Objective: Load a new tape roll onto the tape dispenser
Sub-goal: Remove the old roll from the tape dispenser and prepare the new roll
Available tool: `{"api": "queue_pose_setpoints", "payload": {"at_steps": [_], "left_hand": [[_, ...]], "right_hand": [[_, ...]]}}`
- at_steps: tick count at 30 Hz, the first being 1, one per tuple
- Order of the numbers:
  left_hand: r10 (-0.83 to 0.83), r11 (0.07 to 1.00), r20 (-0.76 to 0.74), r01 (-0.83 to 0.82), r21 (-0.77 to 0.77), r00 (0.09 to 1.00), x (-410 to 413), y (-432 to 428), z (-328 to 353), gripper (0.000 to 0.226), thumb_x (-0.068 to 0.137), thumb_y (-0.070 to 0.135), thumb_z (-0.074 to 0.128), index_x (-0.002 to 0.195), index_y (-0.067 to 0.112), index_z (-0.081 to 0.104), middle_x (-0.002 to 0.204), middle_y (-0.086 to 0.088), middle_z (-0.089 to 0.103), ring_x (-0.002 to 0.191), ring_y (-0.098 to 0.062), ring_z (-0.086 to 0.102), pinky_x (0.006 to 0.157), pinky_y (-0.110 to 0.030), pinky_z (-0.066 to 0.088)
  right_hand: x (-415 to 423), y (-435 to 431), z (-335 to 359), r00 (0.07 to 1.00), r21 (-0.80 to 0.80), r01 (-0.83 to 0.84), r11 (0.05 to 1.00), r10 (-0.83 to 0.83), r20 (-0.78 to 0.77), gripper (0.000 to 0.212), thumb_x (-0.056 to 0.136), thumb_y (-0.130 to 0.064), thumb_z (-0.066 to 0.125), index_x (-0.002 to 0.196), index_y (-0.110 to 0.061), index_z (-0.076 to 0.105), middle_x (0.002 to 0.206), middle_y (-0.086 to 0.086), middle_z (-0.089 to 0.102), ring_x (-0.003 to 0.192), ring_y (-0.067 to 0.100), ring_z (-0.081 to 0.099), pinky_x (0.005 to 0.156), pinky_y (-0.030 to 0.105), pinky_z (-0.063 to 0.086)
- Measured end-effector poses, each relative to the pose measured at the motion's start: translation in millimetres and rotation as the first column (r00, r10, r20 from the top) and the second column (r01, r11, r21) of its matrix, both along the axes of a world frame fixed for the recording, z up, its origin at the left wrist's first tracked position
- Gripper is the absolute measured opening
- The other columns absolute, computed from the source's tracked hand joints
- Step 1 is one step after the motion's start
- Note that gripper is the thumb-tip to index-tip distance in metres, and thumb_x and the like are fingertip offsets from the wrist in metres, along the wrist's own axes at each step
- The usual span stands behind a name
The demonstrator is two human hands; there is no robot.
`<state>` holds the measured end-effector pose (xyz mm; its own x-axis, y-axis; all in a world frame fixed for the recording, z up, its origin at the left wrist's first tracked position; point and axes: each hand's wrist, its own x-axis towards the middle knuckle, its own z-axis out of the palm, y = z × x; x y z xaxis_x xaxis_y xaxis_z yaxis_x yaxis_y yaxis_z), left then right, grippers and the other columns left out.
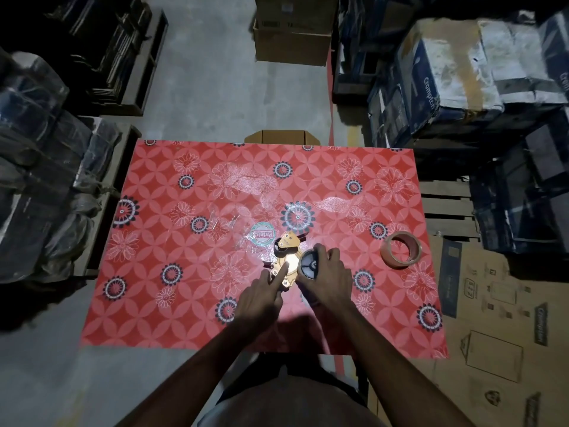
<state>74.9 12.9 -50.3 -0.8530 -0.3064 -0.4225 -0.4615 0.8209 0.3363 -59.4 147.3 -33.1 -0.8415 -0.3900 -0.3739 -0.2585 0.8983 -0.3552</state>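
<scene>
Head view: your tape dispenser lies flat on the red, flower-patterned surface, a gold metal frame with black rollers, its long axis running from near you toward the far edge, the pointed end away from you. Your left hand presses on it, index finger stretched out over the shiny plate, the other fingers curled loosely. Your right hand wraps its fingers around a round dark spool with spokes, right beside the frame. The new tape roll, a brown ring, sits well apart on your right. A round label reads "Patels", upside down. Blue cartons say "Crompton".
</scene>
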Motion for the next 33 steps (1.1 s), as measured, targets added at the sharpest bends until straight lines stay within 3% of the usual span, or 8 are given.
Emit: {"api": "queue_pose_setpoints", "payload": {"at_steps": [4, 7, 11, 17, 21, 26, 30, 33], "left_hand": [[-0.079, 0.997, -0.094, 0.077, -0.024, 0.992, -2, -8, 12, 0.068, 0.102, 0.036, 0.048, 0.164, 0.035, 0.020, 0.155, -0.008, 0.039, 0.115, -0.026, 0.054, 0.076, -0.035, 0.048], [-0.146, 0.987, -0.218, 0.128, -0.097, 0.965, -9, -17, 19, 0.077, 0.099, 0.047, 0.051, 0.166, 0.032, 0.015, 0.173, -0.006, 0.019, 0.145, -0.025, 0.038, 0.106, -0.042, 0.044], [-0.184, 0.983, -0.185, 0.182, -0.027, 0.965, -23, -24, 22, 0.090, 0.094, 0.061, 0.049, 0.167, 0.037, 0.001, 0.177, 0.004, -0.005, 0.162, -0.024, 0.011, 0.124, -0.052, 0.027], [-0.296, 0.955, -0.080, 0.291, -0.064, 0.952, -47, -27, 7, 0.100, 0.094, 0.083, 0.033, 0.168, 0.028, -0.005, 0.175, 0.007, -0.018, 0.162, -0.023, -0.014, 0.129, -0.061, 0.009], [-0.377, 0.917, 0.004, 0.374, -0.141, 0.926, -51, -28, -4, 0.104, 0.094, 0.079, 0.032, 0.167, 0.017, -0.008, 0.174, -0.003, -0.023, 0.160, -0.024, -0.021, 0.129, -0.061, 0.005], [-0.438, 0.875, -0.001, 0.426, -0.230, 0.899, -52, -30, -10, 0.105, 0.095, 0.075, 0.038, 0.167, 0.014, -0.007, 0.174, -0.006, -0.019, 0.163, -0.027, -0.012, 0.127, -0.063, 0.011], [-0.451, 0.853, 0.075, 0.454, -0.256, 0.889, -56, -29, -8, 0.121, 0.086, 0.074, 0.057, 0.166, 0.013, -0.010, 0.173, -0.006, -0.023, 0.163, -0.027, -0.011, 0.122, -0.062, 0.023], [-0.423, 0.867, 0.065, 0.424, -0.261, 0.904, -55, -26, -8, 0.119, 0.086, 0.065, 0.063, 0.167, 0.013, -0.008, 0.173, -0.006, -0.024, 0.163, -0.026, -0.013, 0.118, -0.060, 0.032]], "right_hand": [[3, 0, 3, 1.000, -0.005, -0.005, 1.000, 0.005, 0.005, 0.074, 0.070, -0.062, 0.065, 0.133, -0.033, 0.041, 0.116, 0.000, 0.047, 0.096, 0.030, 0.063, 0.084, 0.043, 0.051], [1, -2, 3, 0.999, 0.032, -0.035, 0.999, 0.035, 0.001, 0.074, 0.072, -0.064, 0.064, 0.135, -0.031, 0.040, 0.119, 0.002, 0.048, 0.099, 0.032, 0.064, 0.086, 0.044, 0.052], [2, -4, 2, 0.999, 0.043, -0.037, 0.998, 0.037, 0.008, 0.076, 0.076, -0.063, 0.062, 0.139, -0.029, 0.037, 0.122, 0.004, 0.049, 0.100, 0.032, 0.065, 0.086, 0.044, 0.052], [-2, -6, -1, 0.996, 0.088, -0.081, 0.993, 0.078, 0.033, 0.079, 0.079, -0.063, 0.061, 0.145, -0.028, 0.035, 0.126, 0.006, 0.050, 0.106, 0.034, 0.063, 0.082, 0.042, 0.052], [-3, -5, -4, 0.990, 0.019, -0.132, 0.991, 0.131, 0.047, 0.073, 0.080, -0.053, 0.062, 0.146, -0.032, 0.038, 0.133, 0.002, 0.047, 0.116, 0.029, 0.052, 0.079, 0.040, 0.052], [-1, -9, -10, 0.958, 0.085, -0.284, 0.955, 0.285, -0.004, 0.066, 0.088, -0.033, 0.072, 0.144, -0.042, 0.037, 0.147, 0.003, 0.037, 0.130, 0.032, 0.042, 0.075, 0.042, 0.058], [1, -6, -5, 0.944, 0.119, -0.328, 0.937, 0.329, 0.011, 0.076, 0.087, -0.029, 0.079, 0.148, -0.043, 0.034, 0.163, 0.006, 0.026, 0.145, 0.039, 0.029, 0.085, 0.047, 0.059], [3, -3, -7, 0.924, 0.138, -0.376, 0.916, 0.382, -0.015, 0.083, 0.089, -0.028, 0.079, 0.153, -0.041, 0.029, 0.167, 0.010, 0.025, 0.148, 0.046, 0.026, 0.096, 0.048, 0.057]]}}
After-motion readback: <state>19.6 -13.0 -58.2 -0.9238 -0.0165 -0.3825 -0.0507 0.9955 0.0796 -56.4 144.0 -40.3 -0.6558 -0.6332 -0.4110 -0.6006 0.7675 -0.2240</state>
